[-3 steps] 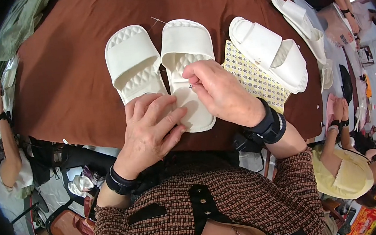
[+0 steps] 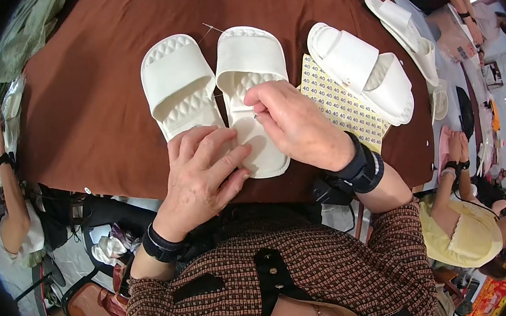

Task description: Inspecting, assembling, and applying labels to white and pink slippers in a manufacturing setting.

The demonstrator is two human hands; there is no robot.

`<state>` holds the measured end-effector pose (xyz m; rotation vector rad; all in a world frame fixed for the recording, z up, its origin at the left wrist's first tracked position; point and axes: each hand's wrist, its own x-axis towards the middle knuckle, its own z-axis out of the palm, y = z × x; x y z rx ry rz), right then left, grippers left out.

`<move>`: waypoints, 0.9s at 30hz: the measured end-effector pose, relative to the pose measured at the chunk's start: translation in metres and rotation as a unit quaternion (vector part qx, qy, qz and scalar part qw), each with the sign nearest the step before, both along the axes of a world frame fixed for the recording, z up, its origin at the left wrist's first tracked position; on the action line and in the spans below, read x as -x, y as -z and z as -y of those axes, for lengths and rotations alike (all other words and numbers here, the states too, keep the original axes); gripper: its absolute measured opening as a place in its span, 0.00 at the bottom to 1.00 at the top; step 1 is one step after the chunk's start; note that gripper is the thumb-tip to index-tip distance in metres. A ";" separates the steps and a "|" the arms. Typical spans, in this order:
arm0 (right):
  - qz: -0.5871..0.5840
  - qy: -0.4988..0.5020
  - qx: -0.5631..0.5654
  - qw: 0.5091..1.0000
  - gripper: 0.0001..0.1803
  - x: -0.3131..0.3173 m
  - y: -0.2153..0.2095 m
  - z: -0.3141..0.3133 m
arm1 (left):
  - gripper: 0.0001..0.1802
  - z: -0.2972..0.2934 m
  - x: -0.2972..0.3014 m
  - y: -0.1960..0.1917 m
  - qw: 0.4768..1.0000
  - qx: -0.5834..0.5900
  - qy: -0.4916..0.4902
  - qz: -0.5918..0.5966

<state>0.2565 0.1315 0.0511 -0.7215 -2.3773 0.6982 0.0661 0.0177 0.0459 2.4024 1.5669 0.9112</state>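
Two white slippers lie side by side before me, toes away: the left slipper (image 2: 174, 68) and the right slipper (image 2: 252, 49). A thin tie loops between their toe ends. My left hand (image 2: 205, 168) rests over the left slipper's heel with fingers spread, its fingertips reaching to the right slipper's edge. Over the right slipper's footbed, my right hand (image 2: 295, 120) pinches a tiny printed sticker (image 2: 256, 116) between thumb and forefinger, mostly covered by them. Beside that hand lies a yellow sheet of small number stickers (image 2: 338, 98).
Another pair of white slippers (image 2: 346, 51) overlaps the sticker sheet, with more white slippers (image 2: 401, 19) farther right. A brown cloth (image 2: 102, 111) covers the table. People work at both sides; one in yellow (image 2: 463, 223) sits at the right.
My right hand's fingertips have shifted very slightly, and less of the sticker shows. My left hand and the slippers stay in place.
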 end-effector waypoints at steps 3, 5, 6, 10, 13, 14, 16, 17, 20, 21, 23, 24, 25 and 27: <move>0.007 -0.001 -0.011 1.000 0.11 0.001 0.000 0.001 | 0.21 0.000 0.000 0.001 1.000 0.001 0.000 0.000; 0.010 -0.002 -0.012 1.000 0.12 0.002 0.000 0.001 | 0.21 0.000 0.000 0.001 1.000 0.003 -0.001 -0.005; 0.018 -0.006 -0.028 0.999 0.14 0.002 0.001 0.001 | 0.21 0.000 0.000 0.001 1.000 0.003 -0.001 -0.005; 0.032 -0.009 -0.052 0.998 0.16 0.004 0.003 0.001 | 0.22 0.001 0.000 0.002 1.000 0.005 0.000 -0.006; 0.031 0.010 -0.042 0.999 0.11 0.004 0.003 0.002 | 0.22 0.001 0.000 0.003 1.000 0.005 0.001 -0.006; 0.031 0.009 -0.042 0.999 0.11 0.004 0.004 0.002 | 0.22 0.001 0.000 0.003 1.000 0.006 0.000 -0.006; -0.009 0.010 -0.043 0.999 0.11 0.003 0.007 0.001 | 0.22 0.001 0.000 0.001 1.000 0.004 -0.002 -0.005; -0.010 0.008 -0.043 0.999 0.11 0.003 0.006 0.001 | 0.22 0.002 0.000 0.001 1.000 0.003 -0.002 -0.004; -0.020 0.019 0.005 1.000 0.12 0.001 0.004 0.000 | 0.22 0.001 0.000 0.003 1.000 0.003 0.002 0.001; -0.012 0.013 0.005 1.000 0.11 0.000 0.003 0.000 | 0.22 0.001 0.000 0.003 1.000 0.003 0.001 0.001; -0.003 0.008 0.004 1.000 0.11 0.000 0.002 0.001 | 0.22 0.001 0.000 0.004 1.000 0.004 0.000 -0.004; 0.000 0.007 -0.002 1.000 0.11 0.000 0.002 0.001 | 0.22 0.002 0.000 0.003 1.000 0.004 -0.001 -0.004; 0.003 0.007 -0.009 1.000 0.11 0.000 0.002 0.001 | 0.22 0.002 0.000 0.002 1.000 0.004 -0.002 -0.004; 0.015 0.005 -0.019 1.000 0.11 0.001 0.000 0.001 | 0.22 0.002 0.000 0.002 1.000 0.006 -0.003 -0.003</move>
